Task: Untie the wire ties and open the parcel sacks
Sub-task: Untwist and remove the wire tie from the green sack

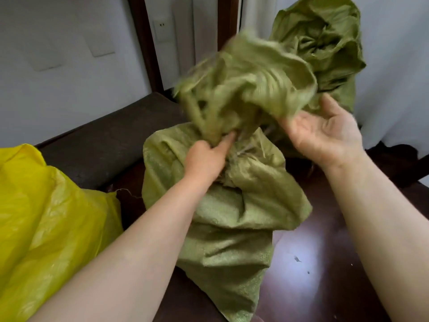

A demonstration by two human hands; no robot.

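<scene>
A green woven parcel sack [234, 212] stands on the dark floor in the middle of the head view. Its gathered neck flares out above in a blurred bunch of fabric. My left hand [206, 159] grips the neck from the left, with its index finger stretched toward the pale tie [246, 149] wound round the neck. My right hand [325, 133] is palm-up at the right, its thumb up and its fingers on the edge of the flared mouth fabric. A second green sack [325, 43] stands behind at the upper right, its top loose and crumpled.
A yellow sack [46, 219] fills the lower left. A dark cushioned bench [104, 140] runs along the white wall behind it. A white curtain [394, 66] hangs at the right. Glossy dark floor [308, 263] shows at the lower right.
</scene>
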